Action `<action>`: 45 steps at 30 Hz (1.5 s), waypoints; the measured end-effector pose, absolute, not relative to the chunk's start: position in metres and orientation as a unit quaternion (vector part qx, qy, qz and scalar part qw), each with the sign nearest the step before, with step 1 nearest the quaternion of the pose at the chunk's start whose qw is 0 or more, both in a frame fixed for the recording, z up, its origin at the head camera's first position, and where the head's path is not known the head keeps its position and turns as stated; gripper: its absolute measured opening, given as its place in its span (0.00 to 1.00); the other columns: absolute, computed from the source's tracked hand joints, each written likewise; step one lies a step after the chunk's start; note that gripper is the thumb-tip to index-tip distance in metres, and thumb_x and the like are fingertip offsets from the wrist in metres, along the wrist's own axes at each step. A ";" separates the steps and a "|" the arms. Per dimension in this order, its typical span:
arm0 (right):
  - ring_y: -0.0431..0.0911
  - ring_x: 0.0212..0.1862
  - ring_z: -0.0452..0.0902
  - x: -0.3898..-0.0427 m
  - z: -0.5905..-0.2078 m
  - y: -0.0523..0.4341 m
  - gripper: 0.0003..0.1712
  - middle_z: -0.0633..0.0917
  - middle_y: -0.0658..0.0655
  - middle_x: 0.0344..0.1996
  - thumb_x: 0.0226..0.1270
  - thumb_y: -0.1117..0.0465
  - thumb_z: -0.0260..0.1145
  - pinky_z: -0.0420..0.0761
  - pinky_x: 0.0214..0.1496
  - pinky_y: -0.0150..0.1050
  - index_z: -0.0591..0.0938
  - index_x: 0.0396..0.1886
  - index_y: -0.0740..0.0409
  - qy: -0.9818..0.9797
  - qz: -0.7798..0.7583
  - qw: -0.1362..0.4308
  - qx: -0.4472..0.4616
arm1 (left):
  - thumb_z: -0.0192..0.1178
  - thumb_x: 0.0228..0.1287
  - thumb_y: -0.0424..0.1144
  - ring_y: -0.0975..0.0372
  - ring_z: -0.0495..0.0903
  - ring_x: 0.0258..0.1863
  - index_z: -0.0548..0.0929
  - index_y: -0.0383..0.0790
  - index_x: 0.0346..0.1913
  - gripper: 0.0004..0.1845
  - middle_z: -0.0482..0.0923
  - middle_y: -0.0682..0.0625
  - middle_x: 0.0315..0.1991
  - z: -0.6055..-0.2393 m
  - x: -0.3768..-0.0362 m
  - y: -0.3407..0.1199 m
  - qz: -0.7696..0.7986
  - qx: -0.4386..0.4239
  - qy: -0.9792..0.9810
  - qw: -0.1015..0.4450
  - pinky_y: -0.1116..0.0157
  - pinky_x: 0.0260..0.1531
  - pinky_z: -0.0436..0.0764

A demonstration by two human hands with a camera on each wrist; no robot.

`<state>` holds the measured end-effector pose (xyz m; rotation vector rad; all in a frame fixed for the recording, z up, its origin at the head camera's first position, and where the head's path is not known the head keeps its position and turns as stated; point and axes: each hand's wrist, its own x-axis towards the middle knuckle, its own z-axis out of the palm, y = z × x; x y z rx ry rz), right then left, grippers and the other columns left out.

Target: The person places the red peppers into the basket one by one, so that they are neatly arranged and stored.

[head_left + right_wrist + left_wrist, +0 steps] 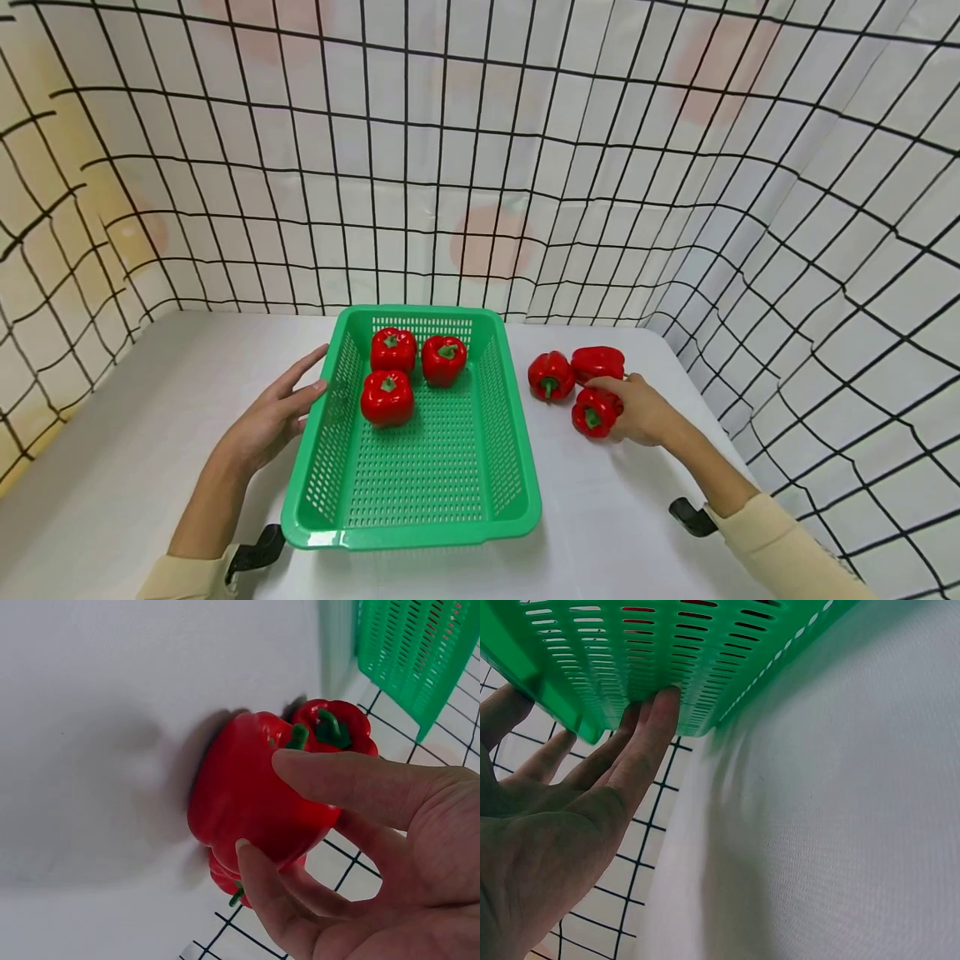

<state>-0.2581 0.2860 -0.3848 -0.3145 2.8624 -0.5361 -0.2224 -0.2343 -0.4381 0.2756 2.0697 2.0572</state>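
Head view: right grip (pixel 637 408) grasping a glossy, lobed pepper (pixel 592 414) beside two loose peppers (pixel 551 375) on the finely textured desk (pixel 600 517), right of the slotted basket (pixel 420 537) holding three rounded peppers (pixel 387 400); left grip (pixel 272 423) unclenched, straight fingers touching the basket's side

The peppers (pixel 387 400) look smooth and glossy; the basket (pixel 412 537) is lightly shiny plastic, the tabletop (pixel 847 795) matt, finely textured cloth, the sleeves (pixel 783 542) matt fabric.
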 end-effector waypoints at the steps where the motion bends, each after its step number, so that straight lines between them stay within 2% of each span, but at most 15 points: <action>1: 0.69 0.60 0.69 -0.258 -0.385 0.286 0.48 0.73 0.73 0.56 0.40 0.71 0.81 0.89 0.43 0.56 0.75 0.68 0.57 0.973 -0.176 0.103 -0.108 | 0.51 0.80 0.46 0.56 0.88 0.48 0.46 0.55 0.83 0.37 0.76 0.45 0.62 -0.438 -0.222 -0.234 0.698 0.093 0.702 0.105 0.57 0.48 0.88; 7: 0.69 0.58 0.70 -0.256 -0.383 0.281 0.45 0.75 0.74 0.54 0.41 0.72 0.79 0.88 0.42 0.55 0.77 0.66 0.58 0.979 -0.154 0.085 -0.106 | 0.51 0.80 0.45 0.56 0.88 0.48 0.47 0.56 0.83 0.36 0.77 0.45 0.61 -0.439 -0.222 -0.235 0.700 0.092 0.700 0.105 0.57 0.48 0.88; 12: 0.72 0.61 0.66 -0.257 -0.382 0.277 0.46 0.72 0.74 0.58 0.40 0.71 0.81 0.88 0.43 0.58 0.78 0.65 0.56 0.980 -0.152 0.077 -0.104 | 0.50 0.80 0.45 0.55 0.88 0.49 0.47 0.56 0.83 0.36 0.78 0.46 0.61 -0.439 -0.223 -0.236 0.700 0.098 0.700 0.106 0.57 0.49 0.87; 19: 0.69 0.61 0.70 -0.256 -0.382 0.274 0.43 0.76 0.71 0.61 0.42 0.73 0.79 0.88 0.46 0.59 0.78 0.64 0.59 0.974 -0.160 0.087 -0.137 | 0.50 0.80 0.43 0.55 0.88 0.49 0.46 0.55 0.83 0.36 0.78 0.44 0.61 -0.439 -0.225 -0.237 0.708 0.099 0.690 0.114 0.58 0.48 0.88; 29: 0.70 0.62 0.69 -0.259 -0.387 0.272 0.47 0.77 0.72 0.58 0.37 0.72 0.81 0.88 0.46 0.59 0.77 0.65 0.60 0.976 -0.138 0.090 -0.144 | 0.50 0.80 0.43 0.55 0.88 0.49 0.46 0.55 0.83 0.36 0.77 0.44 0.62 -0.440 -0.225 -0.238 0.710 0.101 0.687 0.116 0.58 0.49 0.87; 45: 0.74 0.62 0.65 -0.264 -0.390 0.270 0.46 0.76 0.73 0.58 0.39 0.71 0.81 0.88 0.43 0.58 0.78 0.65 0.57 0.979 -0.130 0.100 -0.125 | 0.51 0.80 0.44 0.55 0.87 0.50 0.47 0.56 0.83 0.36 0.75 0.42 0.63 -0.439 -0.225 -0.238 0.711 0.097 0.687 0.115 0.59 0.50 0.87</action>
